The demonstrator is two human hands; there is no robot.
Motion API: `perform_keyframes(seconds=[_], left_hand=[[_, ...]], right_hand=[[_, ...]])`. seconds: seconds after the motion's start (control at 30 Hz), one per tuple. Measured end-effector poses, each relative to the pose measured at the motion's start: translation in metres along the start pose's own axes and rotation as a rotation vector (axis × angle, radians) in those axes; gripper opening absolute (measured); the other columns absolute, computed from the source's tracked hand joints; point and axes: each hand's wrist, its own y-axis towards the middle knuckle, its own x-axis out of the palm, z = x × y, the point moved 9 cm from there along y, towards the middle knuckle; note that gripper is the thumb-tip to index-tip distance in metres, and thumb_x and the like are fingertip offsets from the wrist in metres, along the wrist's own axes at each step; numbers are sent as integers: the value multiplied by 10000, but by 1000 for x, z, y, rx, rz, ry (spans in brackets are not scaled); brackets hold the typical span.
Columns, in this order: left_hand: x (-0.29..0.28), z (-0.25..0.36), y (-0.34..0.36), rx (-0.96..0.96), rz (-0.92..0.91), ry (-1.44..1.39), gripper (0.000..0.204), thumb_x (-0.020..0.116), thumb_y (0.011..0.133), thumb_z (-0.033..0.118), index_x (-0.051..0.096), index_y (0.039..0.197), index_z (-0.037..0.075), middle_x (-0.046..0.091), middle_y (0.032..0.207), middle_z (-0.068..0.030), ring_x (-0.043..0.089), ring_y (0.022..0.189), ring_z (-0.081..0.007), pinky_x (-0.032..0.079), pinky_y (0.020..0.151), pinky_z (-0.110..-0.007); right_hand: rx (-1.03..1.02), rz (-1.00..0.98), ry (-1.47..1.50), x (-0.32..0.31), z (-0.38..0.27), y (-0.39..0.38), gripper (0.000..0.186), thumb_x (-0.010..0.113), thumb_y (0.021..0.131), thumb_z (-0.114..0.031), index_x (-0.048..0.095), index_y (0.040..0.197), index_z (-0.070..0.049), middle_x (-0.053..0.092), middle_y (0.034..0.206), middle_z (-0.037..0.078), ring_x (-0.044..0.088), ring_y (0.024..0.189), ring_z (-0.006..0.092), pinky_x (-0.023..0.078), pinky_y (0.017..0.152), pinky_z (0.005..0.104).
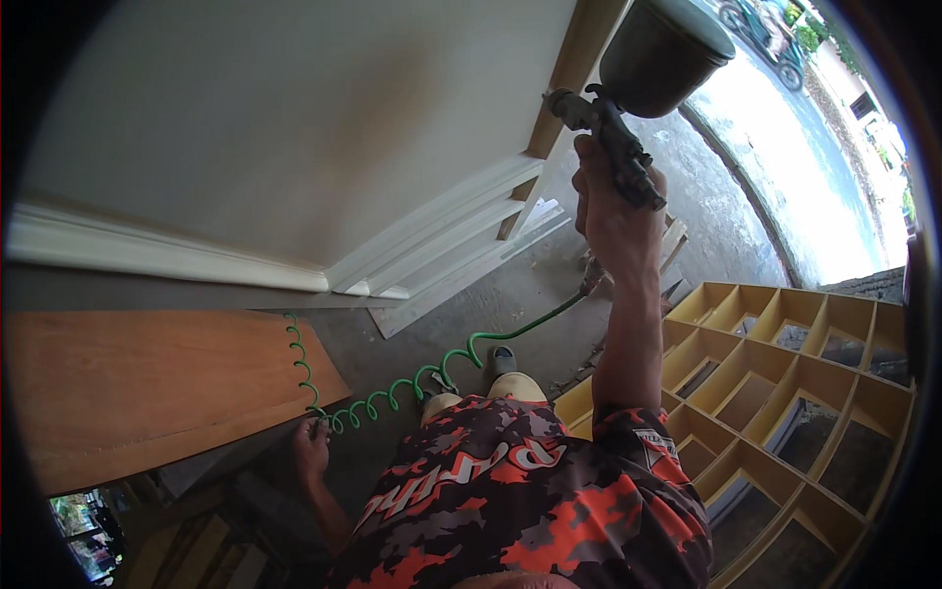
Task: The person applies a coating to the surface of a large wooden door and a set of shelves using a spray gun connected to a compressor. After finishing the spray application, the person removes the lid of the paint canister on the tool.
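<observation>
Raised at the upper right, my right hand [620, 211] is wrapped around a spray gun [616, 137] with a grey metal cup on top. The gun's nozzle points left, toward a large pale panel [294, 118] with a faint brownish patch. A green coiled air hose [392, 393] runs from a fitting below the right hand across to the lower left. There, my left hand [312, 447] is closed on the hose beside an orange-brown wooden board [167, 393]. Some of the left fingers are hidden or too small to make out.
A yellowish wooden frame with several compartments [756, 393] stands at the right. White slatted trim [442, 231] edges the panel's base. Wooden pieces [206, 555] lie at the lower left. Beyond a concrete edge, a vehicle [770, 39] is on the bright road.
</observation>
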Motion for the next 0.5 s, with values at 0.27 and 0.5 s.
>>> perform_keyframes(seconds=[0.27,0.5], left_hand=[[25,18,-9,-32,11,-59,179,678,1079,200,687,1116,25,690,855,-5,580,728,-86,478,686,-280],[39,33,-18,-60,31,-65,155,669,1083,184,687,1098,31,683,847,4,578,727,-77,474,675,-271]], right_hand=[[92,96,-14,-68,11,45,350,729,1060,-344,676,865,-58,554,599,-21,478,428,65,342,417,259],[106,115,-35,-113,29,81,378,706,1078,-379,652,862,-73,557,620,-14,493,435,70,360,389,267]])
